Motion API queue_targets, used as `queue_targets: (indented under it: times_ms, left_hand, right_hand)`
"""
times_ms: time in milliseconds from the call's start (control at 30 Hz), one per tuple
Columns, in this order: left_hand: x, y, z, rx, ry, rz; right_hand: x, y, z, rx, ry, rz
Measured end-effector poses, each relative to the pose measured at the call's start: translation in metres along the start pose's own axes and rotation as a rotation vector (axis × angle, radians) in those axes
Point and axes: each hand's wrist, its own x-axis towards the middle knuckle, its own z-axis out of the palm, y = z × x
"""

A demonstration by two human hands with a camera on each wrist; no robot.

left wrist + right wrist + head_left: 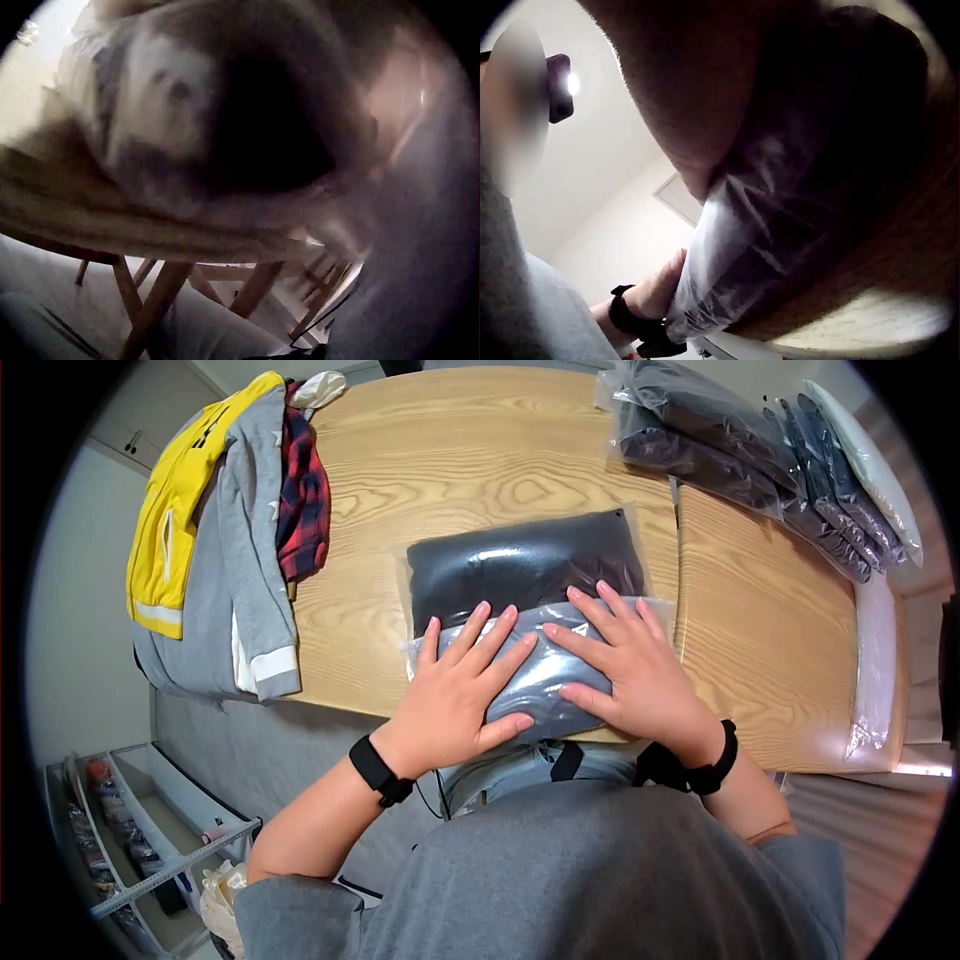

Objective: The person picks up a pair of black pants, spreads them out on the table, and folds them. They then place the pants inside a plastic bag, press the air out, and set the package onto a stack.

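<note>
A dark folded garment in a clear plastic bag [520,565] lies at the table's near edge, its lower part under a cloudy, wrinkled layer of plastic. My left hand [455,685] rests flat on the lower left of that layer, fingers spread and pointing away from me. On the lower right my right hand [630,670] presses the plastic, fingers also spread. In the right wrist view the shiny plastic [742,232] lies below the near hand, with the left hand [656,296] at its far side. The left wrist view is dark and blurred.
Yellow [165,530], grey [235,540] and red plaid clothes [303,500] lie at the table's left [440,440]. Several bagged dark garments [700,440] and a white bagged one [860,470] sit at the back right. A clear plastic strip [875,670] lies along the right edge.
</note>
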Motion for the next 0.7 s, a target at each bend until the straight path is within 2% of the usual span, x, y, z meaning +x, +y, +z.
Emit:
queue_targets:
  times_ms: [200,400,633,700]
  left_hand:
    - [0.002,-0.005,0.005,-0.079,-0.051,-0.026]
    - [-0.002,-0.011,0.010,-0.112,-0.059,0.007]
    - [0.007,-0.016,-0.016,0.142,0.012,0.088]
    - [0.015,-0.025,-0.019,0.208,0.021,0.123]
  right_hand:
    - [0.006,0.003,-0.001,0.056,-0.062,0.027]
    - [0.004,0.001,-0.001,0.038,-0.005,0.009]
    - [0.011,-0.005,-0.011,-0.153,0.032,-0.113]
    - [0.015,-0.003,-0.010,-0.183,-0.019,-0.169]
